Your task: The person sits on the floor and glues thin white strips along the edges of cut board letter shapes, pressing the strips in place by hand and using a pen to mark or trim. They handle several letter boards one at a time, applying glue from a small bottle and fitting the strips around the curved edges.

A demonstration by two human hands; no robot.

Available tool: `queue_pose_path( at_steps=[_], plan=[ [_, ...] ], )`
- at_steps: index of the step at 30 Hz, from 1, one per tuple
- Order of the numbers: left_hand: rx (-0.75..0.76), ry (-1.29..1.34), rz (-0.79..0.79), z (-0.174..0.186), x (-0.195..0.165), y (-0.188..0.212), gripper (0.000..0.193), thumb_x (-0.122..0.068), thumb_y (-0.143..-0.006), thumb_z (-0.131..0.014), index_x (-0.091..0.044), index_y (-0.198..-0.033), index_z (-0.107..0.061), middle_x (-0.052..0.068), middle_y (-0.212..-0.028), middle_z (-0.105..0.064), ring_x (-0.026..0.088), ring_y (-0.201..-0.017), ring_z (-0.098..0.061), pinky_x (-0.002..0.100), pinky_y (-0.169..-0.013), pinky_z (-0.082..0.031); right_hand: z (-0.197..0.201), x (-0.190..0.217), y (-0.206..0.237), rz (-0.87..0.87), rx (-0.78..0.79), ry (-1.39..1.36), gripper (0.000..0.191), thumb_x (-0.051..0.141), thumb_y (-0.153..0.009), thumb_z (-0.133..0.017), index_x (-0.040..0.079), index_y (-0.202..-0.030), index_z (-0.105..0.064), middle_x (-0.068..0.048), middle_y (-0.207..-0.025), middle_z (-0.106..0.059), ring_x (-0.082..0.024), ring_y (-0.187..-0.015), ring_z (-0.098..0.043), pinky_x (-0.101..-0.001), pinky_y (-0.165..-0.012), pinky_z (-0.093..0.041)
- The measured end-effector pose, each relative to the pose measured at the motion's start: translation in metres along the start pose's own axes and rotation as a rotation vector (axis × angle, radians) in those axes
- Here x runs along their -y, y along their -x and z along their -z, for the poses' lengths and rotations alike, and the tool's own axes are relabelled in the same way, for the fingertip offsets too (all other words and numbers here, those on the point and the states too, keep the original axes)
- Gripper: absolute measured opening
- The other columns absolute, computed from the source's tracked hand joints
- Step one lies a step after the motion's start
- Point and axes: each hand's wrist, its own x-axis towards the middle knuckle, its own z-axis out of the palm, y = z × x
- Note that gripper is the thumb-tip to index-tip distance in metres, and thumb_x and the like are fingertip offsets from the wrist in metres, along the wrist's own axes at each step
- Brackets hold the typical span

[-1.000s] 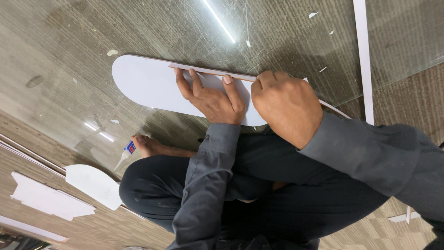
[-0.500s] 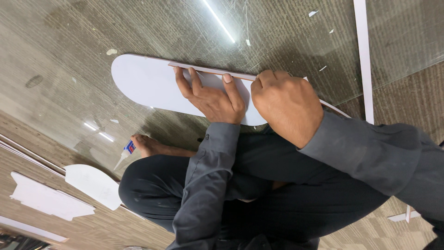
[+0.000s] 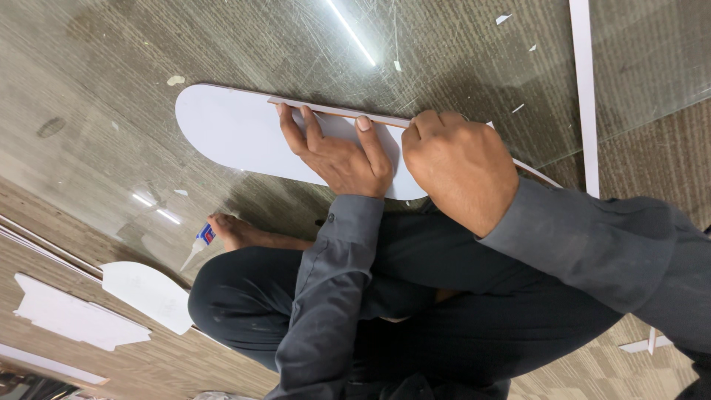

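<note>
A long white board [image 3: 229,133] with a rounded end lies flat on a glass sheet [image 3: 111,74]. A thin strip [image 3: 326,111] runs along the board's far edge and sticks out past it to the right. My left hand [image 3: 337,155] lies flat on the board with its fingers spread and its thumb against the strip. My right hand [image 3: 459,163] is curled into a fist right beside it, fingers closed over the strip's edge; what is inside the fist is hidden.
A small glue tube [image 3: 198,244] lies by my bare foot [image 3: 244,235]. Two white cut-out pieces [image 3: 148,292] [image 3: 74,318] lie on the floor at lower left. A long white strip [image 3: 583,89] lies at upper right. My crossed legs fill the foreground.
</note>
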Motion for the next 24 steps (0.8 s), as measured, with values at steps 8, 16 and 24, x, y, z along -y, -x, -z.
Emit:
queue_pose_path(
  at_steps=[8, 16, 24],
  plan=[
    [-0.003, -0.014, 0.003, -0.0005, -0.0004, -0.0007, 0.070, -0.030, -0.110, -0.057, 0.001, -0.157, -0.016, 0.027, -0.167, -0.009, 0.042, -0.157, -0.018, 0.053, -0.131, -0.026, 0.0008, -0.0001, 0.0001, 0.005, -0.006, 0.004, 0.009, 0.006, -0.075, -0.070, 0.001, -0.083, -0.071, -0.009, -0.082, -0.067, -0.021, -0.076, -0.070, -0.0311, -0.057, -0.057],
    [0.018, -0.020, 0.023, 0.0004, -0.0015, 0.0005, 0.070, -0.033, -0.111, -0.055, 0.004, -0.157, -0.017, 0.029, -0.165, -0.010, 0.043, -0.155, -0.019, 0.054, -0.130, -0.025, -0.0012, 0.0000, 0.0008, 0.008, -0.011, 0.010, 0.007, 0.006, -0.076, -0.070, 0.002, -0.082, -0.071, -0.008, -0.081, -0.066, -0.020, -0.075, -0.070, -0.0307, -0.057, -0.057],
    [0.019, -0.048, 0.024, 0.0001, -0.0022, 0.0017, 0.068, -0.033, -0.110, -0.054, 0.005, -0.155, -0.020, 0.031, -0.166, -0.012, 0.044, -0.154, -0.021, 0.055, -0.129, -0.024, 0.0001, -0.0022, 0.0015, 0.009, -0.012, -0.027, 0.007, 0.006, -0.076, -0.070, 0.002, -0.082, -0.070, -0.009, -0.082, -0.066, -0.022, -0.077, -0.069, -0.0327, -0.058, -0.056]
  ],
)
